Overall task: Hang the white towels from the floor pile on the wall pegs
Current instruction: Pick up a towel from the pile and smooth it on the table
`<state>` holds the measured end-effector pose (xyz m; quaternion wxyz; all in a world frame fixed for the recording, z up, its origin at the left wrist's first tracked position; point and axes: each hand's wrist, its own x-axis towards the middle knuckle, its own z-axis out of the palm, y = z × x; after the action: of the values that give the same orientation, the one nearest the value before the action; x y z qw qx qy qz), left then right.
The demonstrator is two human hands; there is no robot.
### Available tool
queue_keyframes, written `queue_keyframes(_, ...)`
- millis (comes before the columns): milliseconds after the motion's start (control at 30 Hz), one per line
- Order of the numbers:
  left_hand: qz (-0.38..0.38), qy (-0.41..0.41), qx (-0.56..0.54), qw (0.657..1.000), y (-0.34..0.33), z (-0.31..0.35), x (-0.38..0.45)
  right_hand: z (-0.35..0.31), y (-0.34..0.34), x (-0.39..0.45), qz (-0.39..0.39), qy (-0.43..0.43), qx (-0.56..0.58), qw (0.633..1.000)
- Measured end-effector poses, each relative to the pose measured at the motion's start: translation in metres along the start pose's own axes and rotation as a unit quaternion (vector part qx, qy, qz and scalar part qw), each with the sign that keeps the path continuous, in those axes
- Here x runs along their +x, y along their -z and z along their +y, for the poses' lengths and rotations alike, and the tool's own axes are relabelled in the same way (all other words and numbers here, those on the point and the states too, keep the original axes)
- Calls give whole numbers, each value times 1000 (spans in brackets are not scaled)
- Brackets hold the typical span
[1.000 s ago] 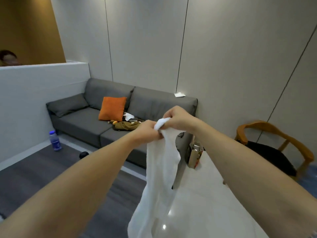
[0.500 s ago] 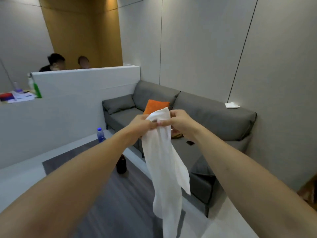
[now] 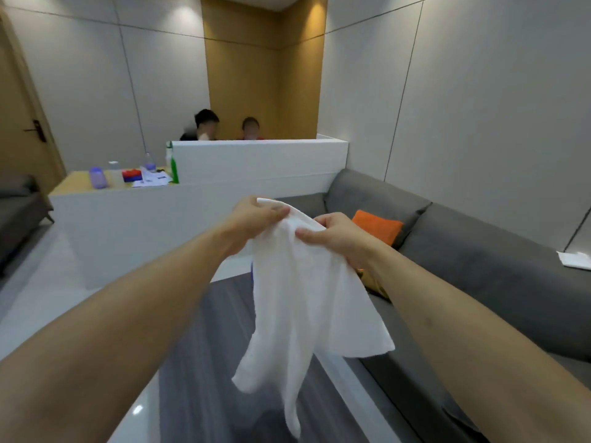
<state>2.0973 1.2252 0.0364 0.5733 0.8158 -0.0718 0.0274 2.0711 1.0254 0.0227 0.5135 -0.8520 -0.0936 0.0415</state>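
No brand, label or writing can be read anywhere; the papers (image 3: 153,180) on the wooden surface (image 3: 76,183) behind the white partition (image 3: 256,161) are too blurred to make out.

The white towel (image 3: 307,302) is plain and soft-looking, with a faint woven texture and no print or stripe. It is held up in the air in front of the white partition, bunched at its top edge and hanging down in loose folds; one corner flares out toward the grey sofa (image 3: 479,270), and a narrow tail trails lowest over the dark wood floor (image 3: 204,362).

The left hand (image 3: 256,219) pinches the towel's top edge, fingers curled over the cloth. The right hand (image 3: 339,235) grips the same edge just beside it, thumb pressed on the near face and fingers curled behind. The two hands are close together, with a short hump of cloth between them.

An orange cushion (image 3: 377,225) sits on the sofa beyond the right hand. A green bottle (image 3: 174,167) stands against the partition's left end, and two people sit behind the partition.
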Motion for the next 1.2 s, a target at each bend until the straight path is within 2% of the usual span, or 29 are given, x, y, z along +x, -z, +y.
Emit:
queue_keyframes(67,47,9,27,999,21,-6,12,-5,1,22,-63,-16,-61,996)
queue_keyframes(133,76,12,51,996,38,-12,23,-8,3,47,-107,-17,-173,979)
queue_keyframes(200,112,16,63,992,54,-18,31,-6,5,75,-96,-2,-252,963)
queue_keyframes(300,187,33,80,979,79,-31,38,2,8,116,-54,30,-294,954)
queue_keyframes(400,250,52,145,956,102,-42,43,12,8,154,-23,67,-353,933)
queue_keyframes(467,284,60,249,924,115,-46,46,17,8,177,-7,79,-367,927)
queue_keyframes(600,303,71,501,807,140,-48,53,16,8,221,20,104,-352,930)
queue_keyframes(667,313,88,532,782,153,-47,59,9,6,240,22,130,-340,931)
queue_keyframes(767,349,95,533,765,163,-46,66,2,1,258,36,164,-313,935)
queue_keyframes(900,382,67,505,771,160,-55,58,9,-5,259,56,187,-303,933)
queue_keyframes(967,394,52,473,787,155,-62,49,18,-8,250,51,193,-315,928)
queue_keyframes(1200,405,54,397,822,113,-100,-24,66,-18,172,44,158,-290,943)
